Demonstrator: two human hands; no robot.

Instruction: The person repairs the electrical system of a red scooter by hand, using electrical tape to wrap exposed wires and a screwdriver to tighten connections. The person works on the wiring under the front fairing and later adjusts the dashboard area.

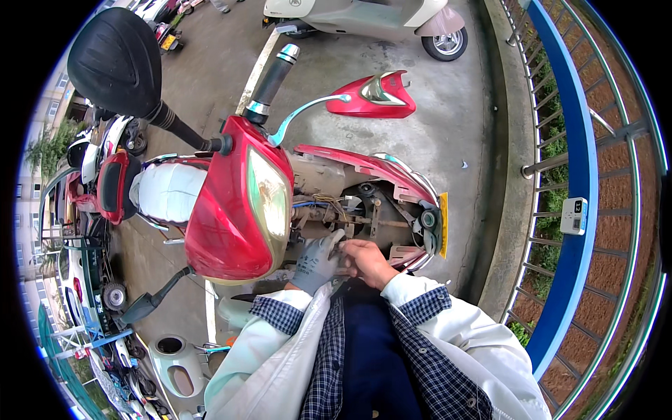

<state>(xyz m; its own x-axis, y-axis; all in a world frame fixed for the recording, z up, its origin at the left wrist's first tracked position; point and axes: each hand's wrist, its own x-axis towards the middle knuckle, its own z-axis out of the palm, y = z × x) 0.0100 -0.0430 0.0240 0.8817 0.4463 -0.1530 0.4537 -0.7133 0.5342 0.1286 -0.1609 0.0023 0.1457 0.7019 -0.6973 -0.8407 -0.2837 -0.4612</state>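
Note:
A red scooter's headlamp housing fills the centre-left, with black mirrors and a handlebar grip above it. Its front section is opened, exposing dirty metal parts and wiring. Just below these, my left hand wears a grey glove, its fingers curled inward. Beside it my bare right hand has thumb and fingers pinched together, close to the gloved fingertips. What lies between the fingers of either hand is too hidden to make out. A detached red panel lies on the pavement beyond.
A blue-railed metal fence with a small white box runs along the right. Parked scooters stand at the top and far left. A white plastic container sits on the ground at lower left, near some tools.

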